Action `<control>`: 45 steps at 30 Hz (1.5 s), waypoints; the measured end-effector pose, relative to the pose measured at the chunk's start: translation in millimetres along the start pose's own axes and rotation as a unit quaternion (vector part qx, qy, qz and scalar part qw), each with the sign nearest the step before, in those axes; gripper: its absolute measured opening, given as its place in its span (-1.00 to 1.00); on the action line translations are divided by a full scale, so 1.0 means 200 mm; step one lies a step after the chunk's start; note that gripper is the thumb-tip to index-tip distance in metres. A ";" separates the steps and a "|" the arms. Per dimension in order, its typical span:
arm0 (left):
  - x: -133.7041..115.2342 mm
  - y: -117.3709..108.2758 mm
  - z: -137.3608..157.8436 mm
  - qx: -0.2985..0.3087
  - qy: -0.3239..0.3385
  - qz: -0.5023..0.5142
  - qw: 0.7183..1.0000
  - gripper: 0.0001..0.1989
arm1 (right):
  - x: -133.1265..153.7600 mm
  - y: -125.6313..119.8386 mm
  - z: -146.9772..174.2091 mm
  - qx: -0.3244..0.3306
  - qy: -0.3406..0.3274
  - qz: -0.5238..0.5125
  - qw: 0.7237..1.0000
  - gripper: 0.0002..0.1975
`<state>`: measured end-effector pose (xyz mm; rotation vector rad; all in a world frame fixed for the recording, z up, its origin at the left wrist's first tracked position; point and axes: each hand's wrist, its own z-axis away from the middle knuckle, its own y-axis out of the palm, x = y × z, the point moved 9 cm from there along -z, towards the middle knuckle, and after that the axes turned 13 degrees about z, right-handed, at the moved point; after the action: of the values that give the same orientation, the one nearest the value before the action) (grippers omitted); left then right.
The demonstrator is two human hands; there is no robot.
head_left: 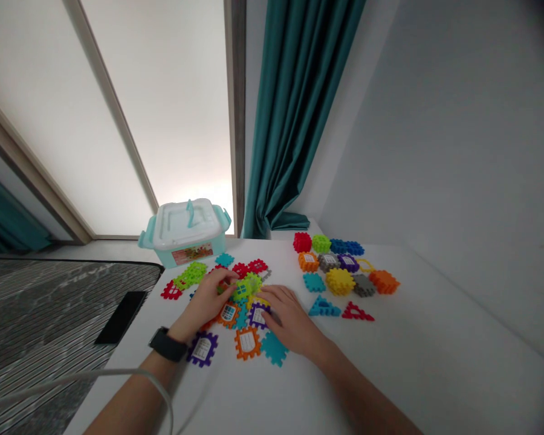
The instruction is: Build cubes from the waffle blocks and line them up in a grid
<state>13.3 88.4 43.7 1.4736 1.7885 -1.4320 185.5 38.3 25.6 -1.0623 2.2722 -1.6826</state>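
l hand (211,297) half-curled by lime window tile (241,291), grip unclear; r hand (291,317) spread loosely over purple tile (256,315), nothing visibly gripped; both tiles in mixed pile (242,315); single-colour stacks (340,281) prob set apart to avoid mixing.

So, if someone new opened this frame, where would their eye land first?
Probably on the jumble of bright toothed tiles near the middle of the white table, with the left hand and right hand among them. The tall teal curtain hanging beyond the table would likely catch the eye next, then the lidded tub at the table's far left.
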 end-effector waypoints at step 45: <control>-0.14 0.10 0.09 0.044 0.124 -0.101 0.986 -0.52 | -0.04 -0.19 0.02 -0.156 -0.025 -0.012 0.987 -0.68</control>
<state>35.8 57.2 50.8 1.6139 2.1003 -1.4955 210.5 35.0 55.7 -1.1795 2.5548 -1.3173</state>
